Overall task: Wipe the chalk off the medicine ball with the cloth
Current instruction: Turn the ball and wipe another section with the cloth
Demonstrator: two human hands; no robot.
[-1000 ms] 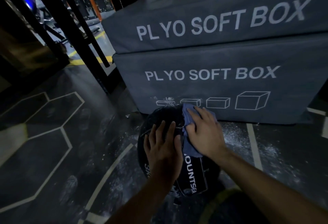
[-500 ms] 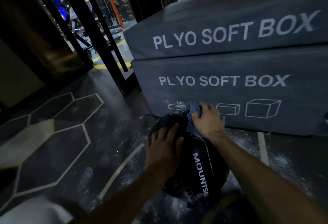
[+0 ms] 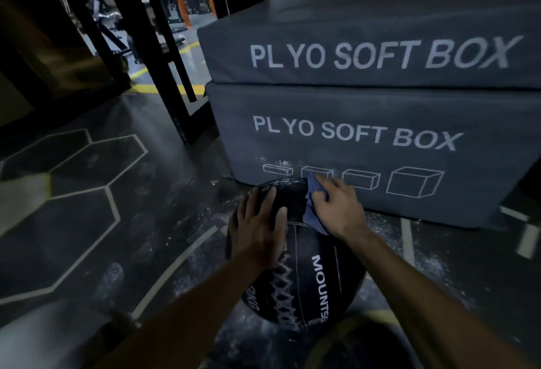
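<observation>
- The medicine ball (image 3: pixel 295 266) sits on the floor (image 3: pixel 117 222) at lower centre, just in front of the lower foam box (image 3: pixel 366 149).
- The left hand (image 3: pixel 257 231) lies flat on its top with fingers spread, likely to stop it rolling.
- The right hand (image 3: pixel 336 207) grips the blue cloth (image 3: pixel 314 201) and presses it on the ball's far upper side.
- The stacked boxes crowd the far side; chalk dust speckles the floor around the ball.

Black medicine ball (image 3: pixel 304 275) – white stitched lacing, white "MOUNTS.." lettering – on the floor under both hands. Blue-grey cloth (image 3: pixel 314 204), crumpled, on the ball's upper far side, pinned under the right hand (image 3: pixel 336 207), just right of the left hand (image 3: pixel 257 231).
</observation>
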